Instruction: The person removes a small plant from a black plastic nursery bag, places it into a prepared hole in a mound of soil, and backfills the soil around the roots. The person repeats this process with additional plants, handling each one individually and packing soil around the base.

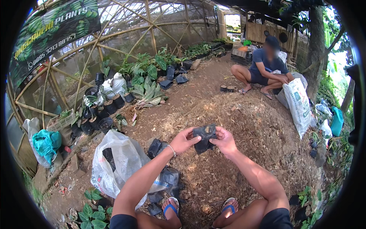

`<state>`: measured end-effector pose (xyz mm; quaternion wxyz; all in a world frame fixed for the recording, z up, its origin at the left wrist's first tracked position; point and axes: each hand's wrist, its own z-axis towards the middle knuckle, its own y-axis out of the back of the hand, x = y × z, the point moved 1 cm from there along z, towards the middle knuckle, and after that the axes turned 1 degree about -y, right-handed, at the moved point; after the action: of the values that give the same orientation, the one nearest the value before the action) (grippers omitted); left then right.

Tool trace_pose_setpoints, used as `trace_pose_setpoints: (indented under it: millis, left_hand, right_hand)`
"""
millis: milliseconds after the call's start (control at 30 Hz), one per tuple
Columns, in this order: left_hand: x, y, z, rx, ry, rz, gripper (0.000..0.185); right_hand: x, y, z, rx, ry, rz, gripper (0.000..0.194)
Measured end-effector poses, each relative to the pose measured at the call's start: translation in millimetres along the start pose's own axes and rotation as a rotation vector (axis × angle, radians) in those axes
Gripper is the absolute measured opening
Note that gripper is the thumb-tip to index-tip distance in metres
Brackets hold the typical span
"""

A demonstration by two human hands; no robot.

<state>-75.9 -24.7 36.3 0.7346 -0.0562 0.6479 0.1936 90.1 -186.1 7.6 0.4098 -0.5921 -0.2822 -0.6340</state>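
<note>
Between my two hands is a black plastic plant bag point(204, 136) with dirt on it, held up above a heap of brown wood-chip and soil mix point(243, 160). My left hand point(184, 140) pinches its left edge between thumb and fingers. On the opposite edge, my right hand point(224, 140) grips it the same way. Nearest my left forearm stands a white woven sack point(125, 154), its mouth gaping with something black inside. More black plant bags point(154, 147) lie beside the sack, and others point(171, 176) lie under my left arm.
A person point(270, 65) squats at the right, hands at an upright white sack point(298, 106). Potted plants point(110, 106) and cut leaves point(150, 93) line the bamboo fence point(148, 23). A tree trunk point(315, 43) rises at the right. Leafy plants point(93, 216) grow at lower left.
</note>
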Motion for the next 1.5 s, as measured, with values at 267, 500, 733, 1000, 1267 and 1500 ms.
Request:
trace_pose_setpoints:
  millis: [267,500,733,1000,1267,1500]
  left_hand:
    - [50,-12,30,-0.46,0.056,-0.397,0.017]
    - [74,-5,36,-0.502,0.214,-0.524,0.018]
    - [58,-30,23,-0.114,0.106,-0.241,0.078]
    - [82,-11,25,-0.478,0.023,0.472,0.046]
    - [69,-16,20,-0.337,-0.161,0.525,0.035]
    - [44,-39,22,-0.443,-0.229,0.549,0.027]
  right_hand:
    - [-6,-1,-25,0.073,0.411,-0.608,0.1]
    - [-17,-14,-37,0.003,0.861,-0.785,0.048]
    - [-32,-1,-19,-0.013,0.098,-0.475,0.021]
    - [-36,25,-18,-0.106,0.213,-0.681,0.021]
    - [-27,49,-13,-0.267,0.192,-0.897,0.031]
    - [-18,0,-35,-0.08,1.115,-0.952,0.026]
